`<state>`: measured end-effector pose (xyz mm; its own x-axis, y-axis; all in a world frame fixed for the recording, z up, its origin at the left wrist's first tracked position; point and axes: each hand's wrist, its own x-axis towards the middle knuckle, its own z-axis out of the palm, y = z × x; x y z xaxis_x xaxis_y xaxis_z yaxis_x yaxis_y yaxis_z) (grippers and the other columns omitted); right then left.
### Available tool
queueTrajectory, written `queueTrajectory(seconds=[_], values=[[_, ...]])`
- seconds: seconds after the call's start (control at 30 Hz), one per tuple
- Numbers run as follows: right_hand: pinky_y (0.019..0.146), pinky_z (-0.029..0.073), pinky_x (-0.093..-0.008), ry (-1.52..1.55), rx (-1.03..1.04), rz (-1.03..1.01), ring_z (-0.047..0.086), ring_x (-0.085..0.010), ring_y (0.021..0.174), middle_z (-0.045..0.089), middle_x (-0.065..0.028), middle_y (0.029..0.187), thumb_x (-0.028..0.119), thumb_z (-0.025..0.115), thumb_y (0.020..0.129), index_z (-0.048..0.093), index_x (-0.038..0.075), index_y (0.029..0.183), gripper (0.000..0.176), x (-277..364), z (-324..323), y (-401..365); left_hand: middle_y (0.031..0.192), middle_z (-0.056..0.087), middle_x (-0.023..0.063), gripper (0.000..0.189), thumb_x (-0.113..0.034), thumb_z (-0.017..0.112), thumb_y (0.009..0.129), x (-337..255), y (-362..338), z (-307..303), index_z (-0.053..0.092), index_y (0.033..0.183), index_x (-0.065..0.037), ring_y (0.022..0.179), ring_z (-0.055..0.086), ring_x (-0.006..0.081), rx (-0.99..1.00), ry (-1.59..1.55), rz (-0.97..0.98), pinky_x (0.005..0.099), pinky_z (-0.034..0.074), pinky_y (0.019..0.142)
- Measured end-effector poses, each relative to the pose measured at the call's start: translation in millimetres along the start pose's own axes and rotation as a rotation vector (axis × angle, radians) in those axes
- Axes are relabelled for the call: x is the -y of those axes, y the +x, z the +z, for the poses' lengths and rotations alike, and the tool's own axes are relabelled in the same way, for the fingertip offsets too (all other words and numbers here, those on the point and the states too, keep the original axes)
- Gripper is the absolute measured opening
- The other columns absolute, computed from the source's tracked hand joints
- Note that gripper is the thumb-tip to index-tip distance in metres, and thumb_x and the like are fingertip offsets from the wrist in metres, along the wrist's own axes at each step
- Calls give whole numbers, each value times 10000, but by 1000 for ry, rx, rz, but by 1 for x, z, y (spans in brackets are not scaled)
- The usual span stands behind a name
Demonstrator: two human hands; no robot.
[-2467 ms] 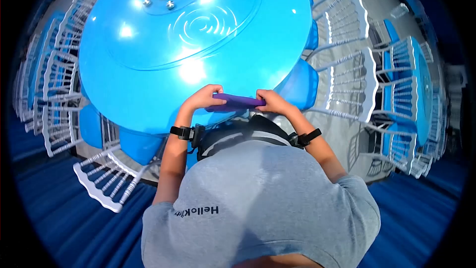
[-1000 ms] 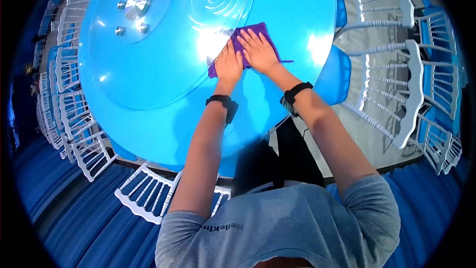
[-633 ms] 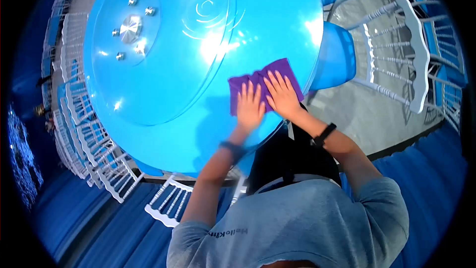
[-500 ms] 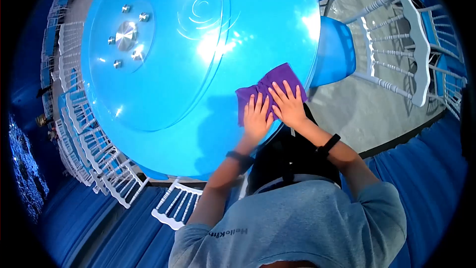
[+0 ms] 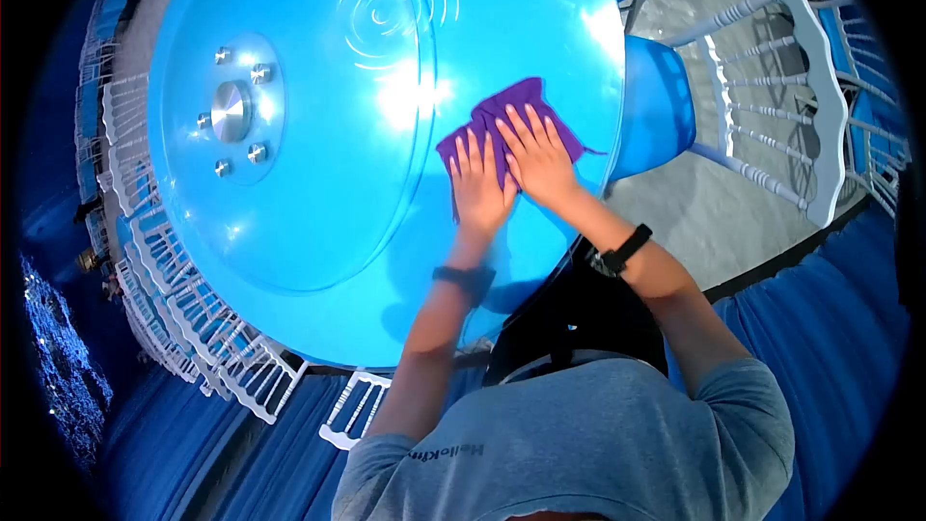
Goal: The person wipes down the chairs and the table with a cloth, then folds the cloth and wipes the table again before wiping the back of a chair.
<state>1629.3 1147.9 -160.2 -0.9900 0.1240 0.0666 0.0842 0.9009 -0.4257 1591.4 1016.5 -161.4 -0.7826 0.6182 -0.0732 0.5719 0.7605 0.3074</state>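
Observation:
A purple cloth (image 5: 522, 94) lies rumpled on the glossy blue round table (image 5: 526, 19), to the right of the clear raised turntable (image 5: 333, 183). My left hand (image 5: 479, 191) rests flat on the cloth's left part, fingers stretched out. Beside it, my right hand (image 5: 542, 164) presses flat on the right part with its fingers a little spread. Both palms face down, and neither hand grips the fabric. A thin corner of cloth sticks out to the right of my right hand.
A metal hub (image 5: 231, 111) with several small metal knobs around it sits at the turntable's centre. White spindle-back chairs (image 5: 827, 101) surround the table, one with a blue seat (image 5: 658, 106) against the right edge. Blue drapery (image 5: 810, 367) hangs behind me.
Both hands have slid the cloth forward and slightly left, away from the table's near edge. The cloth is more bunched, and its right corner now trails out.

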Motion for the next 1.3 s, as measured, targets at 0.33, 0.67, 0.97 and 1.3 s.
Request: queueTrajectory(seconds=[0.33,0.67,0.97,1.3], values=[[1059,196,-434,-68,-91,-156,214,-288,1316,258,-100,1420,238,432,875,337,90,1336,493,-31,25,140,1394,240,223,603,-258,446,808,40,113,-14,296,1333,-2,1307,197,370,-220,-70,7,447,201,1052],[1057,200,-436,-5,-81,-80,221,-326,1306,260,-143,1410,234,516,818,334,39,1327,575,-25,18,37,1408,251,179,591,-314,479,822,17,32,-1,343,1324,-34,1311,186,375,-125,-82,20,516,182,1033],[1046,201,-458,-47,66,186,210,-373,1295,224,-203,1403,284,557,791,310,23,1335,652,1,-15,-105,1402,296,115,480,-237,445,851,-43,-71,13,398,1311,-107,1299,219,377,46,-100,98,544,205,1014],[1016,129,-575,-14,41,246,148,-439,1293,176,-198,1423,302,490,827,312,139,1361,585,-19,-13,-30,1387,315,141,549,-201,470,762,-26,29,-1,411,1297,-92,1270,283,378,-31,-71,148,524,245,1001]])
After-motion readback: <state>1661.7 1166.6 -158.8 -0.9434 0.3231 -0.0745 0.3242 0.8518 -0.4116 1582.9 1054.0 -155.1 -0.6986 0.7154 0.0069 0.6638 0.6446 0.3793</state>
